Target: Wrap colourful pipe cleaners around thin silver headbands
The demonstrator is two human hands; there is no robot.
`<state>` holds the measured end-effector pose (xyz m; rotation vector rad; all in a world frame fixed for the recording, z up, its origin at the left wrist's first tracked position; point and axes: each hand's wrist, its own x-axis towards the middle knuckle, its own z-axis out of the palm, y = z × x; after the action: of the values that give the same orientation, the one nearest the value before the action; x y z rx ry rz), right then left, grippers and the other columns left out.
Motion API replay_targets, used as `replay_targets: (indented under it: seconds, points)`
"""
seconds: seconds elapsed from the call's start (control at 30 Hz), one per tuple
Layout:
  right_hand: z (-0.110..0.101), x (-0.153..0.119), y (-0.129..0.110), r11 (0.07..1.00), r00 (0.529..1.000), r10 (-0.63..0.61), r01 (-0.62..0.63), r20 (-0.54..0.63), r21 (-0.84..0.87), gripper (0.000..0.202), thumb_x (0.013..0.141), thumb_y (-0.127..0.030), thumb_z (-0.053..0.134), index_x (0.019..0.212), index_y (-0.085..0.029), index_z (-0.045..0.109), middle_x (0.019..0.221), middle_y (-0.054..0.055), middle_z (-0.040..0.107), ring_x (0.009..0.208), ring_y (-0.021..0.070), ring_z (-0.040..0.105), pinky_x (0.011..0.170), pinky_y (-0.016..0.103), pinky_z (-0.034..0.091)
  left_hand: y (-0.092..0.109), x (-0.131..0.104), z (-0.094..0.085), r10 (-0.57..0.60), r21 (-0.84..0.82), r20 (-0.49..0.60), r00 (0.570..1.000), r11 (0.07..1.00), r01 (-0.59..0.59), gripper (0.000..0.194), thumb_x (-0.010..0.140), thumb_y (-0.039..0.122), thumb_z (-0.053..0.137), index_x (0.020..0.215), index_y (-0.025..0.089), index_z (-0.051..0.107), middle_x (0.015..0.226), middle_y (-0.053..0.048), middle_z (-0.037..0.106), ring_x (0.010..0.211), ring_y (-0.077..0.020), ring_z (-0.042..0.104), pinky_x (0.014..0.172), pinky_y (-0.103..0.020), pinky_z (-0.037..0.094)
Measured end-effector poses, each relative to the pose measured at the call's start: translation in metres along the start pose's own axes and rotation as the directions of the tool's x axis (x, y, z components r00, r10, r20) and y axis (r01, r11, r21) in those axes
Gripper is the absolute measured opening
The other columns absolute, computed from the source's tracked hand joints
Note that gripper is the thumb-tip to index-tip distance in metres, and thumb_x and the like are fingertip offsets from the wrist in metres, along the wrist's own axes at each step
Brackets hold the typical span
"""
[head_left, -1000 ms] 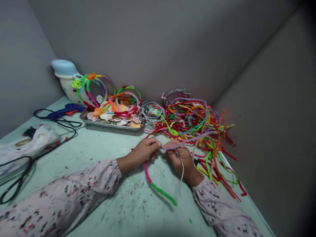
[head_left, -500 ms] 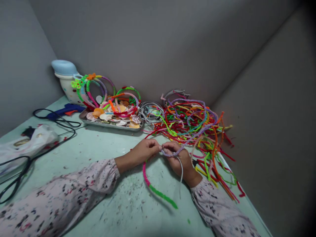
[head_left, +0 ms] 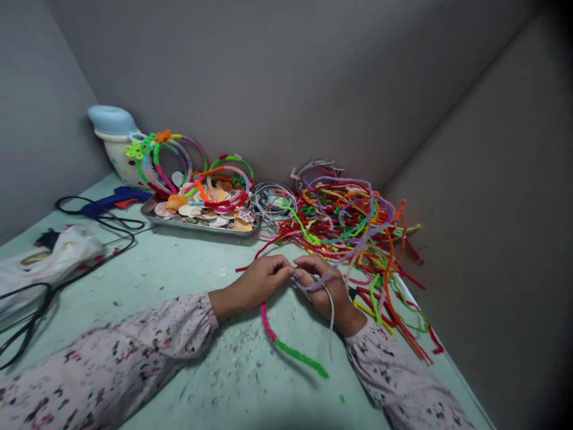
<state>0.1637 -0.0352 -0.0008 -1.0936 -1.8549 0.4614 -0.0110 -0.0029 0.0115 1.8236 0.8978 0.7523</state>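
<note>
My left hand (head_left: 264,282) is closed in a pinch on a partly wrapped band (head_left: 295,352), whose pink and green fuzzy end curves down below the hand toward the right. Fingertip to fingertip with it, my right hand (head_left: 322,292) pinches a purple pipe cleaner (head_left: 342,258), which runs up right toward the pile. Bare grey wire (head_left: 332,319) comes out under the right fingers and hangs down. The fingers partly hide the spot where purple and wire meet.
A heap of coloured pipe cleaners (head_left: 340,209) lies behind my right hand, beside coiled grey wire (head_left: 273,200). Further left are a metal tray (head_left: 201,228) with shells and wrapped hoops, a blue glue gun (head_left: 111,200), a lidded container (head_left: 119,149), black cable and a plastic bag (head_left: 67,257).
The pink and green end has swung slightly right and down. The purple pipe cleaner sags a little lower near my right fingers, and the view has shifted slightly.
</note>
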Motion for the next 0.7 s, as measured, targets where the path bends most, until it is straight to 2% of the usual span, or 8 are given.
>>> replay_targets:
  seconds: [0.27, 0.4, 0.57, 0.7]
  points:
    - [0.004, -0.001, 0.007, 0.992, 0.995, 0.086, -0.091, 0.059, 0.09, 0.025, 0.081, -0.021, 0.06, 0.106, -0.021, 0.058, 0.094, 0.005, 0.066, 0.081, 0.016, 0.065, 0.073, 0.028, 0.054, 0.007, 0.0, -0.004, -0.126, -0.145, -0.007, 0.992, 0.982, 0.124, 0.027, 0.084, 0.039, 0.049, 0.071, 0.015, 0.052, 0.057, 0.005, 0.044, 0.051, -0.0084, 0.038, 0.049, -0.02, 0.028]
    - [0.005, -0.001, 0.007, 0.986, 0.989, 0.12, -0.129, 0.085, 0.109, 0.027, 0.081, -0.02, 0.058, 0.108, -0.022, 0.059, 0.097, 0.005, 0.068, 0.081, 0.0167, 0.066, 0.074, 0.028, 0.054, 0.006, -0.001, -0.003, -0.13, -0.192, 0.009, 0.991, 0.973, 0.13, 0.027, 0.083, 0.039, 0.05, 0.071, 0.015, 0.051, 0.057, 0.005, 0.045, 0.049, -0.007, 0.037, 0.047, -0.02, 0.027]
    - [0.007, -0.001, 0.01, 0.984, 0.988, 0.146, -0.151, 0.053, 0.091, 0.027, 0.082, -0.019, 0.057, 0.108, -0.024, 0.061, 0.099, 0.004, 0.069, 0.082, 0.0173, 0.067, 0.075, 0.029, 0.054, 0.0, -0.001, -0.002, -0.11, -0.258, 0.026, 0.994, 0.959, 0.113, 0.018, 0.081, 0.032, 0.054, 0.086, 0.015, 0.055, 0.065, 0.004, 0.048, 0.051, -0.0065, 0.041, 0.047, -0.02, 0.03]
    - [0.007, 0.0, 0.011, 0.992, 0.992, 0.124, -0.124, 0.027, 0.027, 0.025, 0.081, -0.021, 0.059, 0.106, -0.024, 0.063, 0.098, 0.004, 0.069, 0.083, 0.0173, 0.066, 0.076, 0.029, 0.053, -0.001, 0.0, 0.0, -0.154, -0.229, -0.021, 0.988, 0.963, 0.145, 0.017, 0.079, 0.029, 0.057, 0.086, 0.014, 0.055, 0.064, 0.004, 0.049, 0.049, -0.006, 0.042, 0.047, -0.019, 0.031]
